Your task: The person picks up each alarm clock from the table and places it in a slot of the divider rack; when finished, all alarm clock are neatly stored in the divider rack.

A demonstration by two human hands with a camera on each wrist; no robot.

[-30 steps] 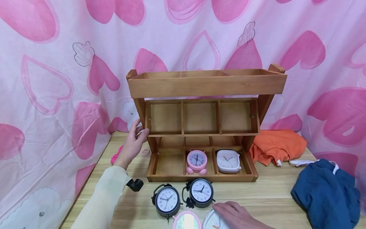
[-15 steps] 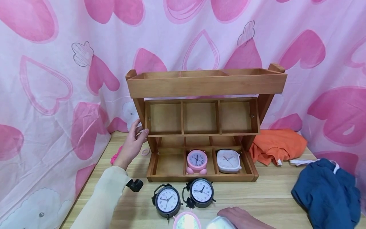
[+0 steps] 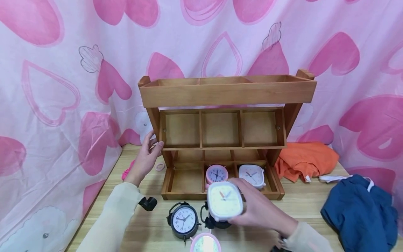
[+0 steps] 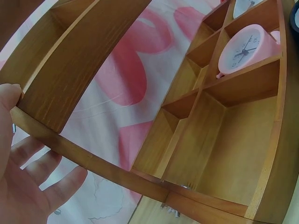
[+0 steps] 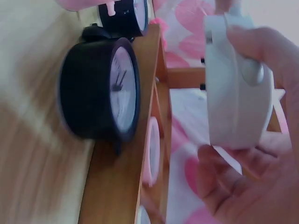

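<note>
My right hand holds a white square alarm clock above the table, dial up. In the right wrist view, thumb and fingers grip the clock's casing from its sides. The held clock partly covers a black twin-bell alarm clock behind it. My left hand grips the left upright of a wooden three-tier shelf, thumb in front, fingers on the far side. On its bottom tier, a pink alarm clock sits in the middle compartment and another white alarm clock in the right one.
Another black alarm clock lies face up before the shelf, near a pink-rimmed clock cut by the frame's edge. Orange cloth and blue cloth lie to the right. A pink scrunchie is left, partly behind my arm.
My right hand has lifted the white square clock off the table at the front and brought it up and forward, towards the shelf. My left hand stays on the upright.
</note>
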